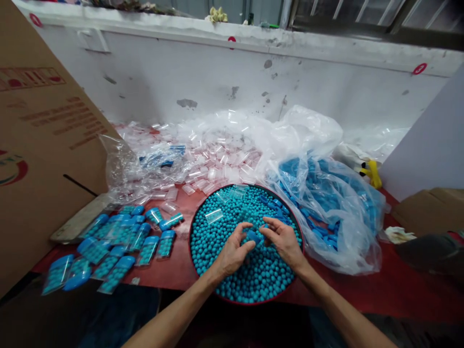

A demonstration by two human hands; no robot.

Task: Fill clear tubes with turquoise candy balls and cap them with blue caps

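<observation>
Both hands are over a round, red-rimmed tray (191, 241) full of small turquoise balls (250, 285). Between the thumb and index finger of my left hand (234, 251) is a small clear container with a blue cap (253, 236); its lower part is blurred and partly covered. Close to its right side is my right hand (284, 241), fingers curled in a pinch, with a bit of blue at the fingertips too small to name. A clear empty container (214, 216) lies on the balls. Loose blue caps (277, 209) rest along the tray's right inner edge.
Filled, blue-capped containers (148, 250) lie on the red table left of the tray. Empty clear containers (224, 159) are heaped behind it. A plastic bag (333, 203) of blue caps sits at right. A cardboard box (47, 145) stands at left, a white wall behind.
</observation>
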